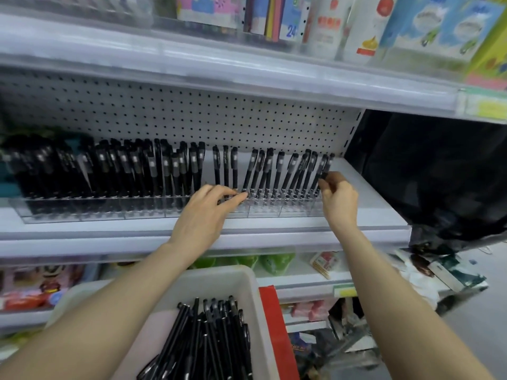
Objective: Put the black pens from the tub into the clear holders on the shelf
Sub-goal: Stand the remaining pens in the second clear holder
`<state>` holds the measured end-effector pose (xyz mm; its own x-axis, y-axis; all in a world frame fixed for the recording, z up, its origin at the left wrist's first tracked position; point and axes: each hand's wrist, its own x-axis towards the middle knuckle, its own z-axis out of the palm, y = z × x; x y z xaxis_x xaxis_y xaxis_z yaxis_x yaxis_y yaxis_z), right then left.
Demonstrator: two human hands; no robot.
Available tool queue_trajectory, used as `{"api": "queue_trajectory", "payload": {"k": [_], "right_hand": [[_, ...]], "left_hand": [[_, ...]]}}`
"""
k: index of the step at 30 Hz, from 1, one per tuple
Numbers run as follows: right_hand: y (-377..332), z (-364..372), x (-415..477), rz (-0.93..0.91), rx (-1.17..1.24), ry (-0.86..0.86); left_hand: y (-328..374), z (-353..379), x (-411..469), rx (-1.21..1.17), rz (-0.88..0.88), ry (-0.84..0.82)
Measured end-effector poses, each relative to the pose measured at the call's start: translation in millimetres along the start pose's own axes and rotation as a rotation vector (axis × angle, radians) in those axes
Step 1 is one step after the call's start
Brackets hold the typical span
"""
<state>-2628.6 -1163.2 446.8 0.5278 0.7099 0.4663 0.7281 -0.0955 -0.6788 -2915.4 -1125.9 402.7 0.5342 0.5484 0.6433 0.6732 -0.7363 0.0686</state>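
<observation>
White shelf [367, 204]: long clear plastic holders [109, 212], packed with upright black capped pens [123, 171] at left, sparser rightward. Left hand [205, 212]: fingers extended, tips at the holders' near rim by a leaning pen; grip unclear. Near centre, pale plastic tub [247, 272] holding loose black pens [216, 338]. Right hand [340, 200]: fingers curled, pinching rightmost pen [327, 167].

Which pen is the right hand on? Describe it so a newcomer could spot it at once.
Find the white pegboard shelf with the row of clear holders along its front. Follow the upright black pens to the row's far right end. The last pen there leans right, and it is the only one with the right hand pinching its barrel.
</observation>
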Motion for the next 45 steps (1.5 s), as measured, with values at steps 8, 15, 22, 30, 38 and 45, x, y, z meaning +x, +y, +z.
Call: {"api": "queue_trajectory", "payload": {"k": [8, 15, 22, 30, 38, 45], "right_hand": [[-7.2, -8.7, -15.6, 0.035, -0.043, 0.048], [-59.2, 10.2, -109.9, -0.090, -0.024, 0.114], [-75.0, 76.6, -229.9, -0.050, -0.011, -0.225], [-44.3, 76.5, -250.1, 0.120, -0.328, -0.428], [-13.8, 52.0, -214.1, 0.110, -0.497, -0.556], [0.8, 54.8, -211.4, 0.126, -0.482, -0.608]], "left_hand": [[4.5, -1.1, 6.8, 0.064, 0.020, -0.001], [-4.5, -0.3, 8.8, 0.026, 0.057, -0.052], [-7.8, 1.1, 7.8, -0.039, 0.048, -0.084], [-8.8, 1.3, 6.3, -0.048, 0.047, -0.071], [-7.2, 1.6, 5.6, -0.058, 0.027, -0.073], [-6.8, 3.4, 5.8, -0.047, 0.027, -0.057]]}}
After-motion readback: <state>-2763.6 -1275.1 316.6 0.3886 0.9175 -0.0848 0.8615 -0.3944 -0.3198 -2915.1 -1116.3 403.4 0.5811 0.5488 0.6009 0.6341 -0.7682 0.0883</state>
